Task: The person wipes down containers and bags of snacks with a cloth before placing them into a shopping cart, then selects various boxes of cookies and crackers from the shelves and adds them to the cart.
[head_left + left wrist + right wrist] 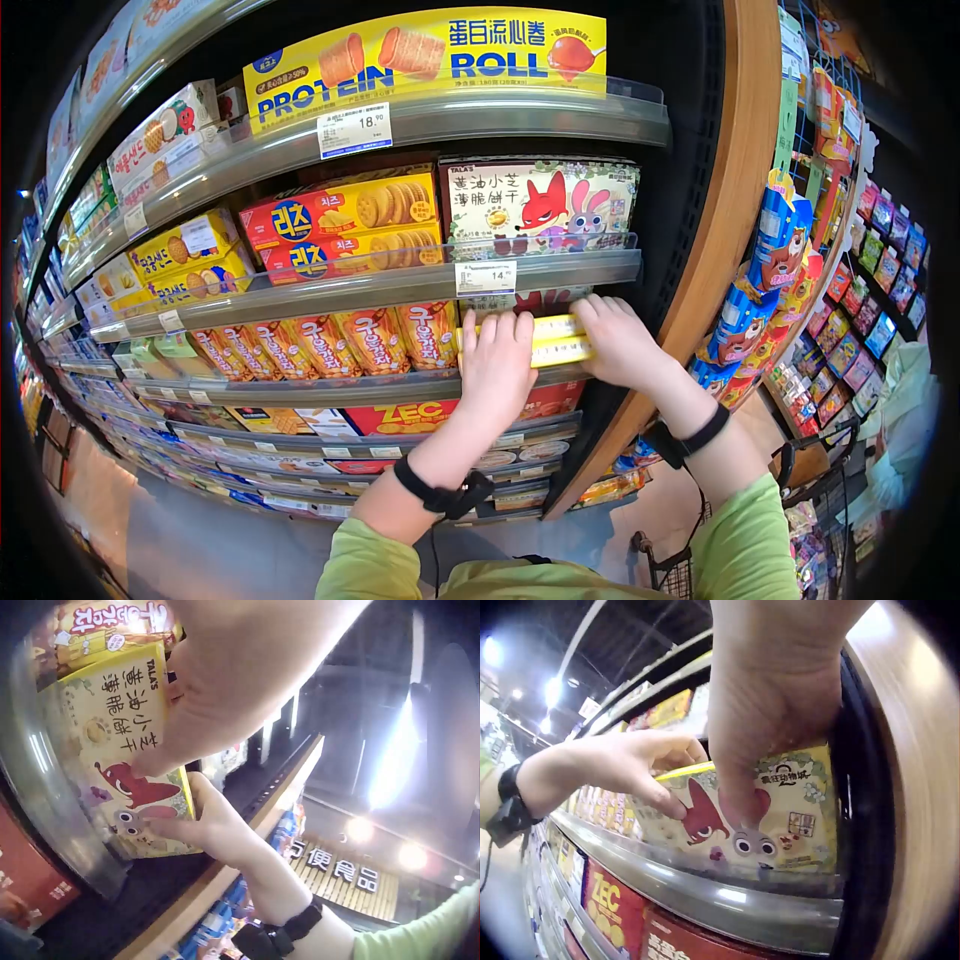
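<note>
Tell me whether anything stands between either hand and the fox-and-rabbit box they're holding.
Nothing visible does: left hand and right hand both touch the box directly. The clear shelf guard runs lower, along its bottom front.

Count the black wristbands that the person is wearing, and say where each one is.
2: the left wristband is behind the left hand, the right wristband behind the right hand. Both wrists show; none seems hidden there.
</note>
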Motion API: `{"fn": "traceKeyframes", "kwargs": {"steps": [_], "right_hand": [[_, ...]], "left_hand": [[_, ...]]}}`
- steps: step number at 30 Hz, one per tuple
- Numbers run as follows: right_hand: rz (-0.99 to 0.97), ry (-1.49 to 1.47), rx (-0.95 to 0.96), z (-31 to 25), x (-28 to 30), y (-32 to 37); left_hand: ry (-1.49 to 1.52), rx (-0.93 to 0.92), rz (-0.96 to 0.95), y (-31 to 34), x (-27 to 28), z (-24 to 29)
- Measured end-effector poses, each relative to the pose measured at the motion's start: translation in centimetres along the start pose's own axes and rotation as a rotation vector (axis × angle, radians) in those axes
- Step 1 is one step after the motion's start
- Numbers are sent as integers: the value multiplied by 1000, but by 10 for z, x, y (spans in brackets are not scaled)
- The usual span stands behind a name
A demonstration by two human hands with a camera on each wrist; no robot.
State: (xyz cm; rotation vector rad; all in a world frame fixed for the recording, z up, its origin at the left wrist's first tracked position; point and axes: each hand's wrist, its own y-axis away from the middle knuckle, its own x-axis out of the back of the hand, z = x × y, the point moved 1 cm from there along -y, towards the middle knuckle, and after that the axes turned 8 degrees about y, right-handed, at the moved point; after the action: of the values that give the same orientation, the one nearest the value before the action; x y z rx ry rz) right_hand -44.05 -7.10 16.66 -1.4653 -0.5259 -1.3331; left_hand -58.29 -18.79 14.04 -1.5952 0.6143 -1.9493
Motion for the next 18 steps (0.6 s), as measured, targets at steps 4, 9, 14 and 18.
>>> {"fn": "traceKeyframes", "kwargs": {"steps": [4,9,14,18], "right_hand": [[251,9,83,-28,52,55],[-228,-1140,-341,-3,46,138],[-411,-1473,-621,4,45,198],[-480,-1307,-757,13,40,295]], "left_hand": [[53,-157,41,41,54,22],[1041,207,129,87,65,14],[1898,522,-422,84,18,41],[1767,466,-659,95,-45,84]]}}
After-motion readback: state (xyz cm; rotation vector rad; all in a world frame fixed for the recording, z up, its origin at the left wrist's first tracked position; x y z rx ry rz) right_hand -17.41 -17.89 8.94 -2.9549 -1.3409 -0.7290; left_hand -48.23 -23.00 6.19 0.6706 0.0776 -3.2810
